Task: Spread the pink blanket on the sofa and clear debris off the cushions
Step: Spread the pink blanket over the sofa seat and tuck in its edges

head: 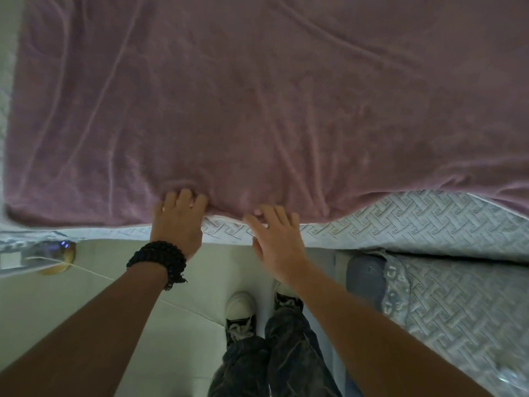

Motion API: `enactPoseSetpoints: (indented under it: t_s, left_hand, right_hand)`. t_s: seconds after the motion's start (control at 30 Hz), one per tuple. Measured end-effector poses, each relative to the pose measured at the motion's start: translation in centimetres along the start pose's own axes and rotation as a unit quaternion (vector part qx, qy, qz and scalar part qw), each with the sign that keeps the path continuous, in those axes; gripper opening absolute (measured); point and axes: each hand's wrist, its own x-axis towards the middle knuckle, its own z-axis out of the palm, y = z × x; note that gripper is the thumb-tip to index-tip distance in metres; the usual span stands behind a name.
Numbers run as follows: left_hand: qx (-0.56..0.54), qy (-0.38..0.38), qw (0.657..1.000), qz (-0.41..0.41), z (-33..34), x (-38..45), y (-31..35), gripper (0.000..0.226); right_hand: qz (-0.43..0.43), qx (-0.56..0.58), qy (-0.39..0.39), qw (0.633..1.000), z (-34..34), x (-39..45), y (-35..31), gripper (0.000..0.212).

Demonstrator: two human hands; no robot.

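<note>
The pink blanket (pixel 257 96) lies spread over the sofa (pixel 415 222) ahead of my hands, its near hem wrinkled just past my fingertips. My left hand (pixel 179 222) bunches that hem in curled fingers. Just beside it, my right hand (pixel 276 239) is flat, fingers splayed, touching the edge.

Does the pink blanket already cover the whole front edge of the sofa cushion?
No: the pink blanket stops short on the right, where the grey patterned cover of the cushion shows bare along the front edge.
</note>
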Motion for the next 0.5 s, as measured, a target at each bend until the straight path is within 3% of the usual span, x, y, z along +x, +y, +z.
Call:
enactPoseSetpoints:
  t_s: [0.13,0.23,0.37,0.5]
  left_hand:
    - [-0.055,0.037,0.997,0.032,0.7,0.7,-1.6,0.037]
    - [-0.090,0.044,0.993,0.056,1.0,0.0,-2.4,0.027]
    - [-0.096,0.016,0.993,0.071,1.4,-1.9,-3.9,0.022]
    - [-0.074,-0.041,0.996,0.035,1.0,-1.8,-3.5,0.019]
  right_hand:
    - [0.067,-0.037,0.002,0.997,0.8,2.8,-1.8,0.050]
    - [0.052,-0.010,0.005,0.999,0.6,2.9,-1.8,0.039]
    - [0.021,0.018,-0.063,0.998,0.2,2.6,-2.5,0.039]
    - [0.034,0.063,-0.114,0.991,-0.9,3.6,-2.2,0.029]
